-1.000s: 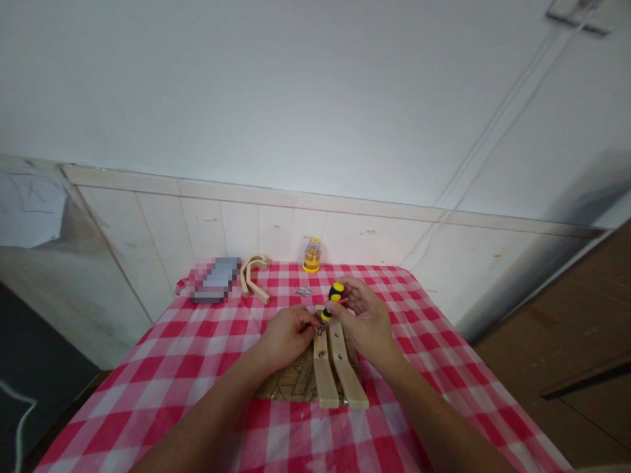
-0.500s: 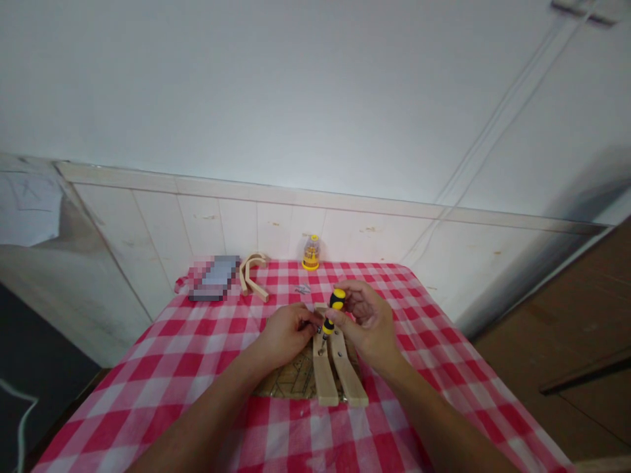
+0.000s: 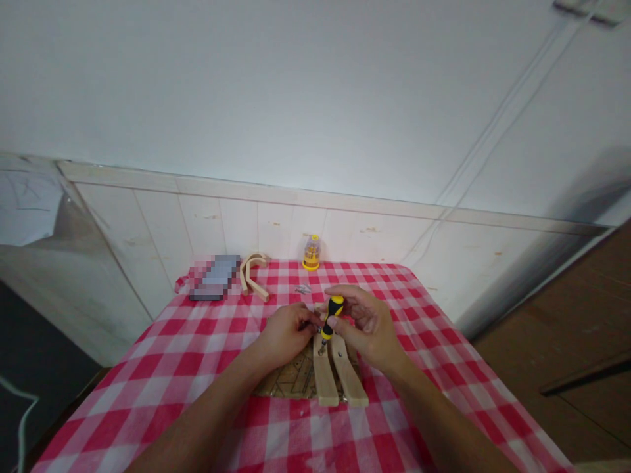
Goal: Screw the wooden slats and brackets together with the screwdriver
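My right hand (image 3: 367, 328) is closed round a yellow-and-black screwdriver (image 3: 332, 318). Its shaft leans down to a screw hole in the left of two pale, bent wooden pieces (image 3: 326, 381). Against the upper left edge of that piece, my left hand (image 3: 288, 335) presses with its fingers drawn together; its fingertips are partly hidden. Beside it lies the second wooden piece (image 3: 351, 381), with a dark screw or hole in its face. Both pieces rest on a brown board (image 3: 290, 378) marked with dark lines.
A red-and-white checked cloth (image 3: 197, 368) covers the table. Small metal parts (image 3: 302, 289) lie beyond my hands. Farther back stand a yellow-based bit holder (image 3: 311, 253) and curved wooden pieces (image 3: 254, 279), with a blurred phone-like device (image 3: 215, 279) to their left. A white wall rises behind.
My right hand has shifted its fingers on the screwdriver, and the handle sits slightly lower and more to the left. The left hand and the wooden pieces stay in place.
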